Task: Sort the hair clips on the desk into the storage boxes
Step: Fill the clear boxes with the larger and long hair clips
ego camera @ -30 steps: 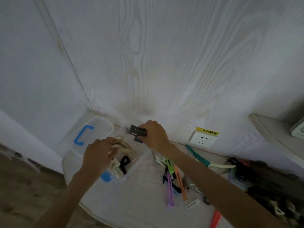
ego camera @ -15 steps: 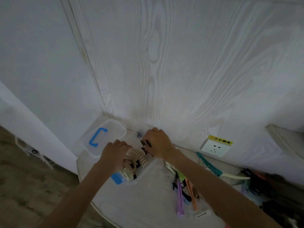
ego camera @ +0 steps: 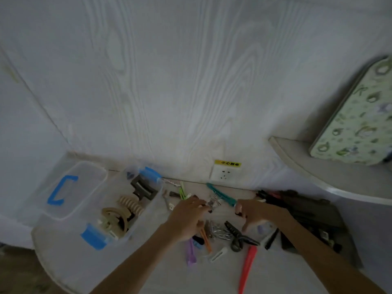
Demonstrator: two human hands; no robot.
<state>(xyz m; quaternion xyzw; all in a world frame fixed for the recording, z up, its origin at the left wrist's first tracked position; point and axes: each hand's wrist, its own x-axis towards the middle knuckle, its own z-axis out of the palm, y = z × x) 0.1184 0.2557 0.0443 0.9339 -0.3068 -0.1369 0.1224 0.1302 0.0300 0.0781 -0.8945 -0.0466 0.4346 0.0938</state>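
Both hands reach into the hair clips (ego camera: 220, 231) scattered on the table (ego camera: 148, 270) right of the storage box (ego camera: 127, 206). Left hand (ego camera: 187, 217) and right hand (ego camera: 253, 213): whether they grasp anything, I cannot tell.

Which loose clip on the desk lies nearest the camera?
The long red clip, lying below the right hand; the purple clip and white clip sit farther back.

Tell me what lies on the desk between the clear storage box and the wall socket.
In the head view, between the clear storage box and the white wall socket lie a green clip and small dark clips.
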